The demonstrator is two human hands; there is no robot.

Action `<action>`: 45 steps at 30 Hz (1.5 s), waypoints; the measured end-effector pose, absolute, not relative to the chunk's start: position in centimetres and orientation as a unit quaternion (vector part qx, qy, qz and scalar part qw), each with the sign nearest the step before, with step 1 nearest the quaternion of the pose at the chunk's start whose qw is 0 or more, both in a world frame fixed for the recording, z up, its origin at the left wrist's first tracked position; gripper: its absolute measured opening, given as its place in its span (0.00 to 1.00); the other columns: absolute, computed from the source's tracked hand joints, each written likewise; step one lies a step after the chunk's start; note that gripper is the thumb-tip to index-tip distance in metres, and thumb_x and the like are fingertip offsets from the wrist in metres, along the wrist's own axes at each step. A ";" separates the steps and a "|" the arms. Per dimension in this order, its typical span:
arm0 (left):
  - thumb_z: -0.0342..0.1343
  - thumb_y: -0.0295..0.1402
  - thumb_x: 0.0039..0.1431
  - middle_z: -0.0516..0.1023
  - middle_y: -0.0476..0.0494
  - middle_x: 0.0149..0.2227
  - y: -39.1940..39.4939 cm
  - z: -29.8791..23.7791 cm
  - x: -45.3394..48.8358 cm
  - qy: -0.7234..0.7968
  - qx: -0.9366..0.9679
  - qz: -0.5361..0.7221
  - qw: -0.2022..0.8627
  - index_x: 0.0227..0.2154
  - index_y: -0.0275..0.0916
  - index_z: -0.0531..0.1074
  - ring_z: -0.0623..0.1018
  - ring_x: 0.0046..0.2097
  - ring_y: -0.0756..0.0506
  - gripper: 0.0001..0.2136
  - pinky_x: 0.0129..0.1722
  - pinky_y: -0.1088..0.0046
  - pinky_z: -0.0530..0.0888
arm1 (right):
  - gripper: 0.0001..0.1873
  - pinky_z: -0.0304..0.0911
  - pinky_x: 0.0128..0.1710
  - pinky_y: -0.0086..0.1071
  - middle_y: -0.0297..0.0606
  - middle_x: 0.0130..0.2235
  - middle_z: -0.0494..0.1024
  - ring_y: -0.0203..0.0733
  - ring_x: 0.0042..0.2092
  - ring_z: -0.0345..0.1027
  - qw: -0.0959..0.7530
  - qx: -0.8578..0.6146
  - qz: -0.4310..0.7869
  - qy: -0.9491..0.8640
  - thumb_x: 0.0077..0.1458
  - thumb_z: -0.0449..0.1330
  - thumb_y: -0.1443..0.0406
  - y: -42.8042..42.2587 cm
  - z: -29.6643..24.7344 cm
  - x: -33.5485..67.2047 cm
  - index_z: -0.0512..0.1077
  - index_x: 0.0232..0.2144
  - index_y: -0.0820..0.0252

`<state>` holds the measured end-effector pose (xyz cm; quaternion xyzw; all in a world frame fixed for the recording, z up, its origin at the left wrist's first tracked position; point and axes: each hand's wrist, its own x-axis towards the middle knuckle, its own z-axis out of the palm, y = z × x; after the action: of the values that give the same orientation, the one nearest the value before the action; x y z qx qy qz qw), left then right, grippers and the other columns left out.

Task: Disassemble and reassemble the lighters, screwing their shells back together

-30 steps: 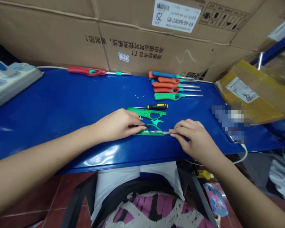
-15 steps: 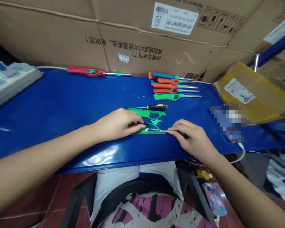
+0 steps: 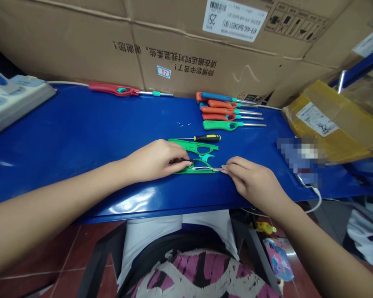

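An opened green lighter shell lies on the blue table with thin wires inside it. My left hand rests on the shell's left end, fingers pinched together on the parts there. My right hand pinches the thin metal tube that sticks out of the shell's right end. A second green shell half and a small loose green trigger piece lie just behind. A black and yellow screwdriver rests behind those.
Several finished long-nosed lighters in orange, blue and green lie in a row at the back. One red lighter lies apart at back left. Cardboard boxes wall the rear. A white power strip sits left, a yellow parcel right.
My right hand has slid slightly left along the metal tube toward the shell. My left hand stays pinched on the shell's left end.
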<state>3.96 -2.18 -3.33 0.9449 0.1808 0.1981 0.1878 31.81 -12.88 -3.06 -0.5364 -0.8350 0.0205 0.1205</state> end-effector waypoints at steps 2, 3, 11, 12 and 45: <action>0.55 0.35 0.69 0.84 0.43 0.35 -2.2 -3.3 4.0 0.177 0.944 0.204 0.188 0.39 0.36 0.81 0.82 0.35 0.47 0.11 0.36 0.74 0.75 | 0.12 0.70 0.39 0.35 0.41 0.43 0.80 0.43 0.41 0.76 0.119 -0.540 0.014 -0.833 0.69 0.52 0.65 -13.0 -2.9 31.7 0.75 0.39 0.57; 0.55 0.35 0.69 0.84 0.43 0.35 -2.2 -3.3 4.0 0.176 0.943 0.207 0.191 0.39 0.36 0.82 0.82 0.35 0.46 0.11 0.36 0.73 0.75 | 0.11 0.70 0.40 0.36 0.41 0.44 0.80 0.44 0.42 0.76 0.126 -0.540 0.022 -0.832 0.69 0.52 0.65 -13.0 -2.7 31.6 0.75 0.40 0.57; 0.58 0.35 0.67 0.84 0.44 0.33 -2.4 -3.3 4.0 0.202 0.925 0.219 0.236 0.38 0.36 0.82 0.81 0.32 0.49 0.10 0.33 0.75 0.72 | 0.07 0.68 0.33 0.33 0.39 0.46 0.78 0.38 0.35 0.73 0.198 -0.543 0.069 -0.813 0.65 0.57 0.66 -12.7 -2.5 29.4 0.75 0.44 0.55; 0.58 0.35 0.66 0.84 0.45 0.33 -2.4 -3.3 4.0 0.206 0.923 0.220 0.239 0.38 0.36 0.82 0.80 0.31 0.49 0.10 0.32 0.76 0.72 | 0.07 0.68 0.34 0.33 0.39 0.45 0.78 0.38 0.36 0.74 0.196 -0.539 0.057 -0.818 0.66 0.57 0.66 -12.7 -2.7 29.2 0.75 0.43 0.55; 0.60 0.39 0.65 0.80 0.51 0.27 -2.9 -3.7 4.6 0.264 0.888 0.231 0.298 0.32 0.38 0.81 0.75 0.27 0.53 0.11 0.28 0.78 0.65 | 0.04 0.66 0.38 0.33 0.39 0.43 0.75 0.43 0.42 0.73 0.129 -0.496 0.087 -0.855 0.68 0.56 0.64 -11.4 -2.8 28.6 0.69 0.40 0.58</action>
<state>4.57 -2.95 -3.69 0.8878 0.2636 0.2309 0.2982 28.59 -11.43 -2.84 -0.4957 -0.8545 0.0867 0.1289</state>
